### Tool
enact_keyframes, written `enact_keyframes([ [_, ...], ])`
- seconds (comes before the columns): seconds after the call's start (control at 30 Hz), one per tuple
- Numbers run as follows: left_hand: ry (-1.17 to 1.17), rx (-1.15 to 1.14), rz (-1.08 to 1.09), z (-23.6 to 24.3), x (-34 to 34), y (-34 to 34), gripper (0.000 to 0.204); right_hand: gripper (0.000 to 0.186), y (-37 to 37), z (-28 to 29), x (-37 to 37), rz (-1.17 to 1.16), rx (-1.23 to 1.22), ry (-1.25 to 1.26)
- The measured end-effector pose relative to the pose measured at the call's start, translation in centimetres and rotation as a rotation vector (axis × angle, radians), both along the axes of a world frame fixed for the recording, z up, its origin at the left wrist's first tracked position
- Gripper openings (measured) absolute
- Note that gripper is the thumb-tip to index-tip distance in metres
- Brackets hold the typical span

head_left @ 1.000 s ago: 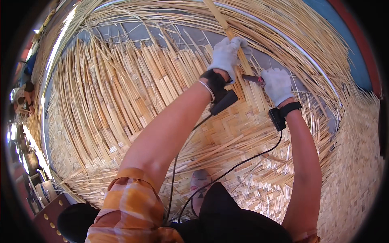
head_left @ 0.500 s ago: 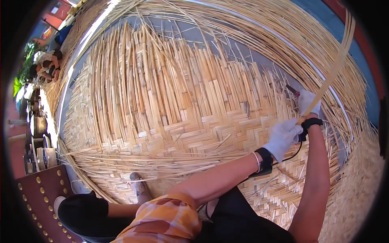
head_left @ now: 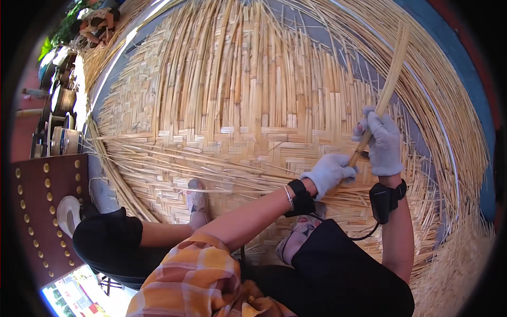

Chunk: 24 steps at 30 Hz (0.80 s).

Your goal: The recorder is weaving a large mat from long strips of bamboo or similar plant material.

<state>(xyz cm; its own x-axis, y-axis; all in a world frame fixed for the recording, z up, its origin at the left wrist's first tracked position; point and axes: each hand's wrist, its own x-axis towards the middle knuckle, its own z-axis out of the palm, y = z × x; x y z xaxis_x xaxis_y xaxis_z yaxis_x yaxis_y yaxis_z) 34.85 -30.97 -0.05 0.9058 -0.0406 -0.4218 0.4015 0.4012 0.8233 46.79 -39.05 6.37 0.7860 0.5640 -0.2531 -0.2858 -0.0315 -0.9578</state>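
Observation:
My left hand (head_left: 331,174), gloved in white, is closed on the lower end of a long split reed strip (head_left: 393,68) that slants up to the right. Above and right of it, my right hand (head_left: 383,141), also gloved, has its fingers wrapped round the same strip. A small dark object (head_left: 364,154), perhaps a tool, shows partly under the right hand. Beneath both hands lies a partly woven reed mat (head_left: 259,136), with herringbone weave low down and loose lengthwise strips toward the top.
Long reed bundles (head_left: 441,100) curve along the right. At the top left are a co-worker (head_left: 100,24) and stacked coils (head_left: 63,141). A dark red studded panel (head_left: 34,201) stands at left. My feet (head_left: 196,201) rest on the mat.
My left hand has come lower since the first frame, holding the strip. My right hand moved right, then back leftward onto that strip. The view has shifted, showing more of the studded panel.

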Motion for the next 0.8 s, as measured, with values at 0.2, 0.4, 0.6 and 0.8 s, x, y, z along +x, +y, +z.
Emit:
enact_keyframes([
  [0.2, -0.125, -0.211, 0.437, -0.4, -4.8, 4.8, 0.05, 0.021, -0.3, 1.6, -0.6, 0.574, -0.386, -0.08],
  [0.4, -0.025, -0.32, 0.683, -2.2, -8.0, 8.4, 0.036, 0.023, 0.4, -5.2, -3.0, 0.824, -0.708, 0.029],
  [0.6, 0.145, -0.248, 0.989, -3.6, -7.4, 8.0, 0.018, 0.027, 1.3, -6.7, -3.5, 0.872, -0.819, -0.678],
  [0.8, 0.183, 0.09, 0.626, -4.0, -4.2, 11.5, 0.024, 0.024, 0.7, -6.1, -0.9, 0.463, -0.679, -0.922],
])
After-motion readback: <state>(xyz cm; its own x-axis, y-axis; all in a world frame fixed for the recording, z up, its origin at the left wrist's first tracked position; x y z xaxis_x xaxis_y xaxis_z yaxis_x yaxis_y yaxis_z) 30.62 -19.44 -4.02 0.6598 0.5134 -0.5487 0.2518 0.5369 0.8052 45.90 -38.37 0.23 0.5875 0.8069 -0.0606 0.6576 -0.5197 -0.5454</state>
